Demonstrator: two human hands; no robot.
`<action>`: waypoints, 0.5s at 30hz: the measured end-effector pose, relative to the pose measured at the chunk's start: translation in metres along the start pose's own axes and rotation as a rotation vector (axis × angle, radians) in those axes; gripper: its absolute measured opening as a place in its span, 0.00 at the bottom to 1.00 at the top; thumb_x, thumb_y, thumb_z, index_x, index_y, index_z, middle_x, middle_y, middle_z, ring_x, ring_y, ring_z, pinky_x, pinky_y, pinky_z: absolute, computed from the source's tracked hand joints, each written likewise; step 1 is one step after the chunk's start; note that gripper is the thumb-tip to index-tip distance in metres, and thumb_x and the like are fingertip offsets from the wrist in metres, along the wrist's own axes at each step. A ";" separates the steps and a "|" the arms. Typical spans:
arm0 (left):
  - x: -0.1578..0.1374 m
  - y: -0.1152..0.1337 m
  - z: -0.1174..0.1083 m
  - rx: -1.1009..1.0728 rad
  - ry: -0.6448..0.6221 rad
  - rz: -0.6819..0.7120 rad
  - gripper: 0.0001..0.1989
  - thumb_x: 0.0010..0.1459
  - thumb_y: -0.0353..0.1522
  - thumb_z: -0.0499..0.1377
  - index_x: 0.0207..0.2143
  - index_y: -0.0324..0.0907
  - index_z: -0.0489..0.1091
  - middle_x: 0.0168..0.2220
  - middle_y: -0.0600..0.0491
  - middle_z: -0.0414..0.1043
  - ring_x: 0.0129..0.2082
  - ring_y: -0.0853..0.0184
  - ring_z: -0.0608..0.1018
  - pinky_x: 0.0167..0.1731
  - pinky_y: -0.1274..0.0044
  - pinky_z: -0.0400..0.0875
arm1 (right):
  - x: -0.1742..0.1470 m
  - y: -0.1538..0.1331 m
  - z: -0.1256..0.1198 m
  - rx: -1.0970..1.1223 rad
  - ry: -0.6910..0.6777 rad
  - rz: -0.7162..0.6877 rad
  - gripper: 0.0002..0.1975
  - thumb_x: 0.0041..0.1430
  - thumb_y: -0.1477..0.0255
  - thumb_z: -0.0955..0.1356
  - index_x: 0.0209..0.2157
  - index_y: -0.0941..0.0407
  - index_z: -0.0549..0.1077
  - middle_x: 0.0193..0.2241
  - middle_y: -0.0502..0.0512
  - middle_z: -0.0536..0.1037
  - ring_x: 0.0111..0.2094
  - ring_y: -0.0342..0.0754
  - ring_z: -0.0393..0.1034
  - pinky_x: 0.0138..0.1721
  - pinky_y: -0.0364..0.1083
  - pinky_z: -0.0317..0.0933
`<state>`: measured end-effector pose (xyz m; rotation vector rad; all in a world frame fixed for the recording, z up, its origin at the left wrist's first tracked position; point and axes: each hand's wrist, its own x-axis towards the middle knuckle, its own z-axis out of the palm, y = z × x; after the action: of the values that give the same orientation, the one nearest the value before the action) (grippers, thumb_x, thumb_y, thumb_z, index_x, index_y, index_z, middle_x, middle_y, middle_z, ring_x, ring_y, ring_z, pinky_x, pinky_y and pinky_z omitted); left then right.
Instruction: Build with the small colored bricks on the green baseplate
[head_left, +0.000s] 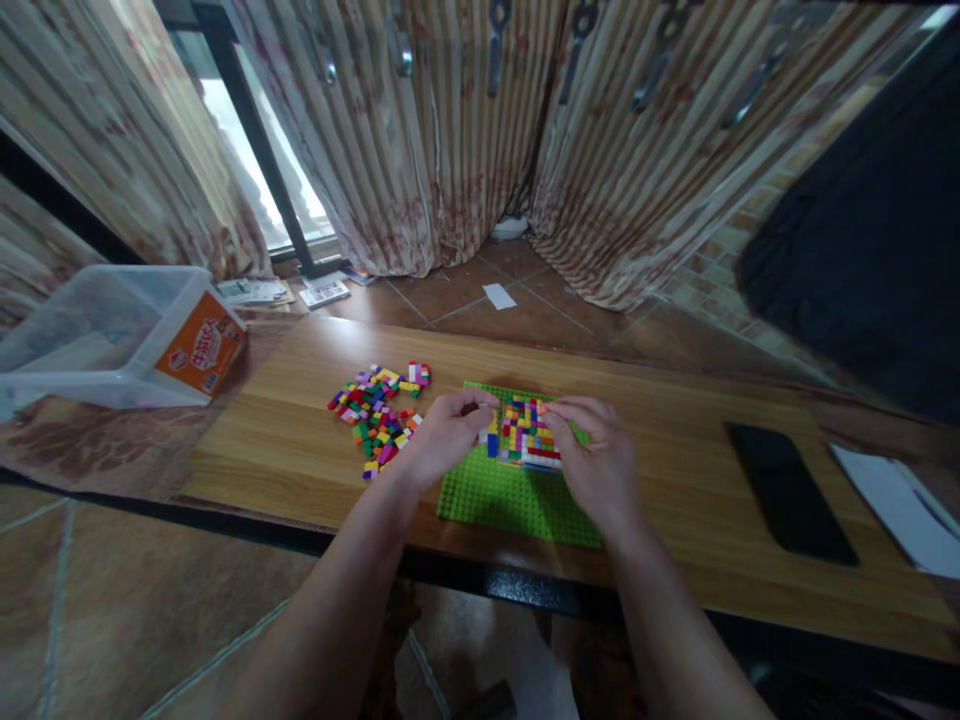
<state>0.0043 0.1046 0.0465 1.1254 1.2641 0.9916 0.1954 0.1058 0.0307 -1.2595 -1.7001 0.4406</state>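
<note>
A green studded baseplate [510, 500] lies near the front edge of the table, bearing a low, multicoloured building-brick structure [529, 430]. At the structure's left side, my left hand [450, 435] is closed in a pinch. A blue and yellow brick piece [492, 442] and a bit of white show just under its fingertips; whether they are gripped or sit on the plate I cannot tell. My right hand [596, 450] reaches over the structure's right side, its thumb and forefinger pinched at a small orange brick [541, 408]. Its palm hides the plate's right part.
Loose building bricks [375, 410] are heaped on the wooden table [285, 420] to the left. A clear plastic bin [112, 330] with an orange label stands beyond the table's left end. To the right lie a black phone-like slab [787, 490] and white paper [892, 505].
</note>
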 end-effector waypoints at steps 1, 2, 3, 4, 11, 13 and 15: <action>0.000 0.000 -0.001 0.018 0.005 -0.012 0.09 0.53 0.31 0.57 0.36 0.38 0.73 0.20 0.60 0.61 0.19 0.74 0.62 0.21 0.80 0.54 | 0.000 0.000 0.002 -0.035 -0.018 -0.030 0.09 0.63 0.66 0.68 0.35 0.50 0.82 0.37 0.54 0.80 0.42 0.52 0.71 0.47 0.55 0.64; -0.001 0.001 -0.001 0.039 -0.001 -0.016 0.10 0.53 0.30 0.57 0.37 0.38 0.74 0.20 0.60 0.62 0.20 0.74 0.63 0.22 0.80 0.55 | 0.000 0.000 0.004 -0.061 -0.032 -0.053 0.09 0.63 0.66 0.67 0.35 0.49 0.82 0.37 0.54 0.80 0.42 0.52 0.70 0.47 0.54 0.63; -0.001 0.001 -0.001 0.061 -0.014 -0.014 0.10 0.52 0.30 0.56 0.37 0.38 0.75 0.20 0.60 0.62 0.20 0.74 0.62 0.22 0.80 0.55 | 0.000 -0.001 0.006 -0.079 -0.042 -0.072 0.10 0.63 0.66 0.67 0.35 0.49 0.82 0.37 0.54 0.79 0.42 0.52 0.70 0.46 0.54 0.63; -0.002 0.002 -0.001 0.081 -0.032 -0.008 0.11 0.52 0.30 0.56 0.36 0.38 0.75 0.20 0.60 0.63 0.20 0.74 0.62 0.22 0.80 0.55 | 0.000 -0.001 0.008 -0.090 -0.049 -0.087 0.10 0.63 0.66 0.67 0.35 0.49 0.82 0.37 0.54 0.79 0.42 0.52 0.69 0.46 0.54 0.63; -0.005 -0.001 0.001 0.146 -0.070 0.046 0.13 0.54 0.30 0.55 0.37 0.40 0.79 0.21 0.59 0.66 0.21 0.73 0.63 0.23 0.80 0.57 | 0.002 -0.001 0.016 -0.117 -0.110 -0.109 0.08 0.60 0.67 0.69 0.31 0.48 0.82 0.40 0.54 0.78 0.45 0.55 0.67 0.48 0.57 0.63; -0.005 -0.003 0.001 0.203 -0.076 0.052 0.15 0.54 0.31 0.55 0.39 0.40 0.79 0.22 0.59 0.68 0.21 0.73 0.64 0.23 0.80 0.57 | 0.003 -0.001 0.016 -0.128 -0.119 -0.105 0.07 0.60 0.67 0.69 0.30 0.48 0.81 0.41 0.55 0.77 0.46 0.55 0.67 0.49 0.58 0.62; -0.004 -0.006 0.001 0.258 -0.090 0.064 0.16 0.55 0.32 0.54 0.40 0.40 0.80 0.24 0.57 0.71 0.23 0.72 0.66 0.25 0.80 0.59 | 0.003 0.000 0.017 -0.137 -0.117 -0.102 0.07 0.59 0.68 0.69 0.30 0.48 0.81 0.41 0.55 0.77 0.46 0.56 0.67 0.49 0.58 0.62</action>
<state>0.0044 0.0994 0.0419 1.4014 1.3159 0.8296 0.1811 0.1125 0.0241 -1.2583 -1.9112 0.3473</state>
